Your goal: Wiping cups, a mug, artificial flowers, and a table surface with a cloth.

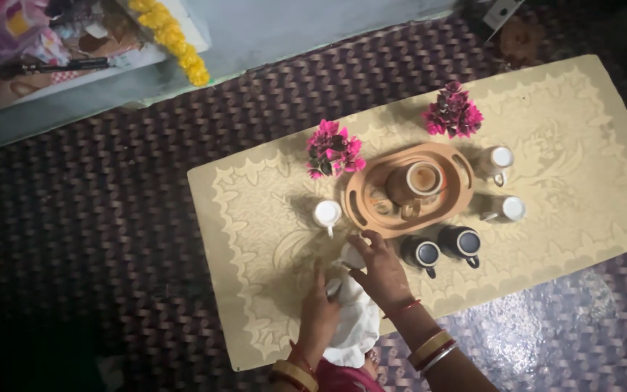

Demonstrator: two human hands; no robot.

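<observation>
Left hand (318,308): flat, fingers together, pressing on the left side of the white cloth (357,319).
Right hand (380,270): fingers spread, resting on the cloth's top end; not clamped.
White cloth: lies on the cream mat (255,239), between both hands, near its front edge.
Tray (409,189): just beyond the right hand, holding a clay pot (416,181).
Cups: two dark cups (444,248) beside the right hand; white cup (327,214) left of the tray.
Flowers (334,149): pink, behind the tray.
</observation>
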